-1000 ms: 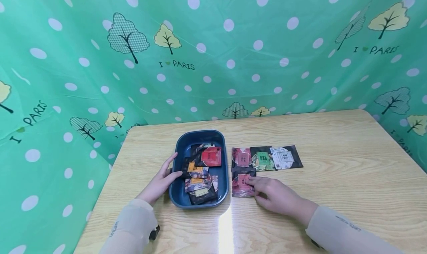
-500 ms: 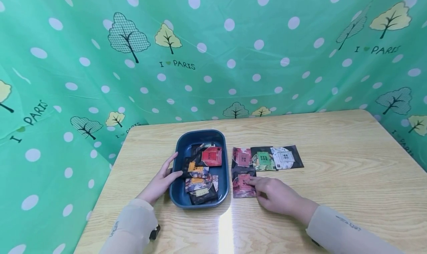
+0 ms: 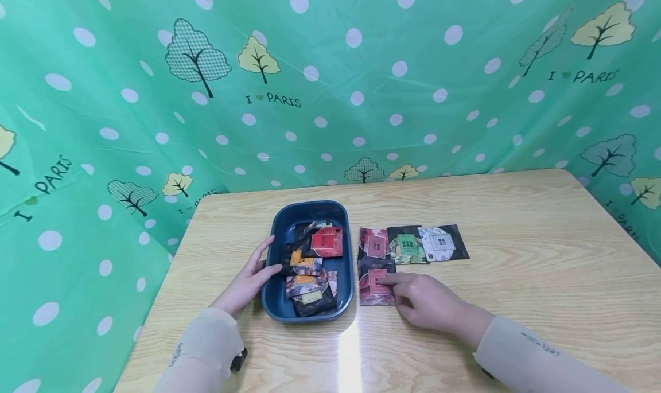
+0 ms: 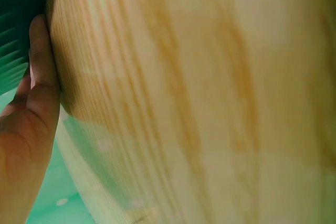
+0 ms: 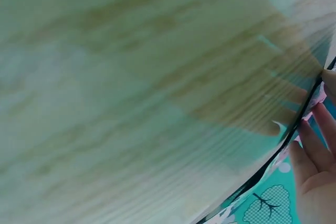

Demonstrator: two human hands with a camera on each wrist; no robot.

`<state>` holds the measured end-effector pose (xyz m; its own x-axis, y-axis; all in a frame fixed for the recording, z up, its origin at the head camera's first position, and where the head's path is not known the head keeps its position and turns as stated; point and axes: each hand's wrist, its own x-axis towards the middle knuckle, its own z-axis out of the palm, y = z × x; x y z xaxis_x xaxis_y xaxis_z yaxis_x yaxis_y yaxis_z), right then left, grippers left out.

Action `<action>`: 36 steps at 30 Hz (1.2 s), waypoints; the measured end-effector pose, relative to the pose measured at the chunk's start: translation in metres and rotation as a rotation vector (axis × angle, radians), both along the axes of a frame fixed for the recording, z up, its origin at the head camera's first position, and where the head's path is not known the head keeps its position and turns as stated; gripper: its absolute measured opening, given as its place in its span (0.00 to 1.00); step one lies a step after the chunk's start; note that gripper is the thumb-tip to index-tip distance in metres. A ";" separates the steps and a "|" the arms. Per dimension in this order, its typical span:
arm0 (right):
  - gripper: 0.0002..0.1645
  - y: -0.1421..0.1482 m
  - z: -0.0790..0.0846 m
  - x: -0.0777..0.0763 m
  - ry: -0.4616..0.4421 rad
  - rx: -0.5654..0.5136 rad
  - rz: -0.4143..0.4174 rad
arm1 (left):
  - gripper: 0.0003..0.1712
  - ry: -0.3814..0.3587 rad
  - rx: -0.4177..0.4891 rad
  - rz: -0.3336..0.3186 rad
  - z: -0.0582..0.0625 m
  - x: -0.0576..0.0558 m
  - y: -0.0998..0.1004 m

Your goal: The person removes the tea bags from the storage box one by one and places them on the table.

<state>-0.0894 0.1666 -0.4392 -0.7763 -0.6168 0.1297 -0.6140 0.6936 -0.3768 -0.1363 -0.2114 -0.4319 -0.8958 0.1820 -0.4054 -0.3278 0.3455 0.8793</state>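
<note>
My left hand (image 3: pixel 249 281) rests at the left side of a dark blue bin (image 3: pixel 308 318). Its thumb reaches over the rim and the other fingers lie along the outer wall. In the left wrist view, straight fingers (image 4: pixel 44 66) touch that wall. Inside the bin lie several small sachets, among them a red and black one (image 3: pixel 324 242). To the right, my right hand (image 3: pixel 431 304) touches a pink-labelled sachet (image 3: pixel 369 295) with its index fingertip. Relaxed fingers (image 5: pixel 315 148) show in the right wrist view at the edge of a sachet seen nearly side-on.
Behind the touched sachet, a row holds another pink-labelled sachet (image 3: pixel 375 245), a green-labelled one (image 3: pixel 407 245) and a white and black one (image 3: pixel 443 242). Everything lies on a wooden table (image 3: pixel 542 238). A green dotted curtain (image 3: pixel 330 83) hangs behind its far edge.
</note>
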 end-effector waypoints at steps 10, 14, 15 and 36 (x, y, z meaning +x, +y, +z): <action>0.06 -0.007 0.006 0.000 0.030 0.010 0.009 | 0.40 -0.006 -0.006 0.008 -0.001 0.000 0.000; 0.11 -0.010 0.009 -0.001 0.028 -0.011 -0.014 | 0.40 -0.008 -0.013 0.011 -0.001 0.000 0.000; 0.11 -0.012 0.010 -0.002 0.030 -0.016 -0.018 | 0.40 -0.011 -0.015 0.018 -0.001 0.000 0.000; 0.12 -0.051 0.032 -0.006 0.182 -0.204 -0.003 | 0.40 0.003 0.005 -0.002 0.001 0.000 0.000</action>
<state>-0.0958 0.1158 -0.4077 -0.7308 -0.5608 0.3890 -0.6823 0.6167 -0.3927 -0.1367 -0.2116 -0.4307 -0.8965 0.1860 -0.4022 -0.3247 0.3419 0.8818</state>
